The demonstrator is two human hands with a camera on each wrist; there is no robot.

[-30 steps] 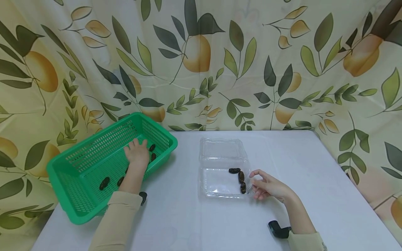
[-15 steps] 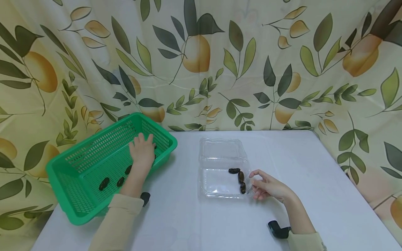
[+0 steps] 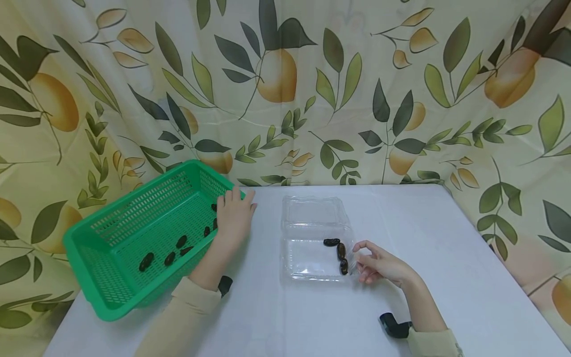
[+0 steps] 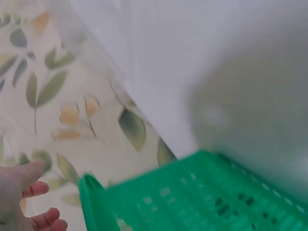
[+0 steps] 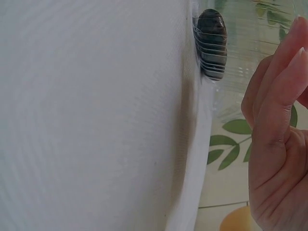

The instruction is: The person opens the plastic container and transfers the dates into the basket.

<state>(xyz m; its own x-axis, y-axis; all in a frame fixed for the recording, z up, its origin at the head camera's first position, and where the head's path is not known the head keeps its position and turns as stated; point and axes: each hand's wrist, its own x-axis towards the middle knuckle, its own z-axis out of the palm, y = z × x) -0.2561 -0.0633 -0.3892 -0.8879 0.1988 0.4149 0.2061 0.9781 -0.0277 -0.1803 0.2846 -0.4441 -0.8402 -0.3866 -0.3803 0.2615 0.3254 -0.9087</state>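
Observation:
My left hand (image 3: 235, 218) is over the right rim of the green plastic basket (image 3: 111, 310), palm down. In the left wrist view, its thumb and bent fingers (image 4: 45, 219) show beside the basket; whether something is held is hidden. Several dark brown dates (image 3: 146, 261) lie in the basket. At the middle of the table is an open clear plastic box (image 3: 308, 260), its lid folded back. Three dates (image 3: 341, 251) sit along its right side. My right hand (image 3: 385, 267) holds the box's right edge with curled fingers, near one date (image 5: 211, 45).
A white cloth covers the table (image 3: 267, 317), and a patterned curtain (image 3: 285, 99) hangs behind its far edge. Black wrist cameras (image 3: 394, 326) are worn on both arms. The basket's raised side lies between its dates and the box.
My left hand has moved right, from inside the basket to over its right rim, uncovering more dates. The right hand and the box have stayed put.

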